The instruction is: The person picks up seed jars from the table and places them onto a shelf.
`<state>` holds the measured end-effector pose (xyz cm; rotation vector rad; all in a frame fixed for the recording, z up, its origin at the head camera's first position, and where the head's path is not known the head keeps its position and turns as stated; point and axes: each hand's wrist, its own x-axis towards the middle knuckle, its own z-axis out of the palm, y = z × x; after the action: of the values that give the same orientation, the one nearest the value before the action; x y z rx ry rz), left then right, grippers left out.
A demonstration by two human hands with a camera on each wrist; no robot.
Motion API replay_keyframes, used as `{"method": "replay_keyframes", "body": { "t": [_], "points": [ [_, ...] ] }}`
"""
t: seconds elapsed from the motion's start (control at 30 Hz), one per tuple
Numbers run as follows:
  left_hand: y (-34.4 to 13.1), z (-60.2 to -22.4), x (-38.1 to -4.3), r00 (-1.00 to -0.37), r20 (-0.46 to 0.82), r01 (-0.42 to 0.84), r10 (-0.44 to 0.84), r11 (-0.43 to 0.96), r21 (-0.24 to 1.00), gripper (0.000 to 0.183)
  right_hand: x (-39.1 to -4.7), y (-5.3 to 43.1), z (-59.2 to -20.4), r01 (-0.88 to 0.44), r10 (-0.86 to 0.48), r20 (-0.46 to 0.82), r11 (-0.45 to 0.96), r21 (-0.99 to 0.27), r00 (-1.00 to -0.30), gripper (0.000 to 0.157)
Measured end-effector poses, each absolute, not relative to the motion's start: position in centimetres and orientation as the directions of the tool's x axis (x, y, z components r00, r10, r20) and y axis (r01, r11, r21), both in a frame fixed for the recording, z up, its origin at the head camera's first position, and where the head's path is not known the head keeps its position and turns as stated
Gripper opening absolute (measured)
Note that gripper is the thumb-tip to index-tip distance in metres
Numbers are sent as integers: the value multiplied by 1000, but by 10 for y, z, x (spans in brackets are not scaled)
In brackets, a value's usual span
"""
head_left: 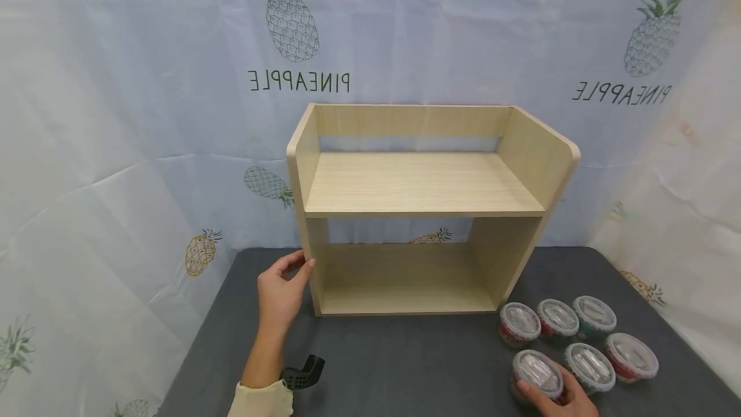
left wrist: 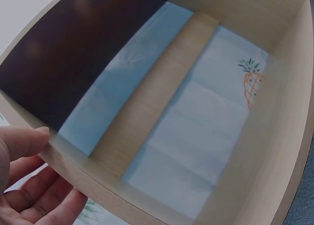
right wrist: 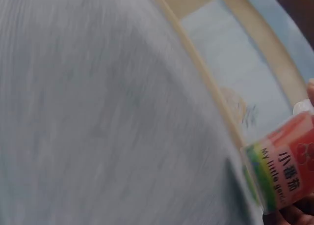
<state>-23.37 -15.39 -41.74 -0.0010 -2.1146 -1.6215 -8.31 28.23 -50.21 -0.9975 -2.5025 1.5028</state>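
A two-tier, light wooden shelf [head_left: 425, 182] stands on the dark table. My left hand [head_left: 282, 291] pinches the front edge of its left side panel, and the left wrist view shows the thumb [left wrist: 27, 140] over the edge and the other fingers along the outer face. Down at the front right, my right hand [head_left: 564, 399] grips a small plastic tub [head_left: 537, 373] with a clear lid. Its red label [right wrist: 289, 158], printed "My little garden", faces the right wrist camera. The fingers wrap the tub's sides; part of the hand is cut off by the frame.
Several similar lidded tubs [head_left: 558, 318] sit in two loose rows right of the shelf, close beside the held one. A pale cloth [head_left: 173, 82] with pineapple prints hangs behind and around the dark tabletop [head_left: 405, 365]. A black strap piece [head_left: 305, 372] is on the left wrist.
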Motion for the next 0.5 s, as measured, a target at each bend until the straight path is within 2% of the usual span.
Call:
{"method": "replay_keyframes", "body": {
  "t": [0.13,0.27,0.4,0.5],
  "points": [
    [-153,-416,-235,-891,365,284,-270,296,912,32,-85,274,-470,421,423,-241,407,-811,-874,90],
    [-154,-415,-235,-892,356,273,-277,297,915,31,-93,257,-427,146,282,4,508,-849,-959,69],
    [-154,-415,-236,-892,349,262,-285,302,917,30,-108,243,-378,-161,138,274,537,-828,-952,59],
    [-154,-416,-235,-897,341,252,-280,310,917,31,-121,239,-340,-292,81,392,536,-792,-916,59]
  ]
}}
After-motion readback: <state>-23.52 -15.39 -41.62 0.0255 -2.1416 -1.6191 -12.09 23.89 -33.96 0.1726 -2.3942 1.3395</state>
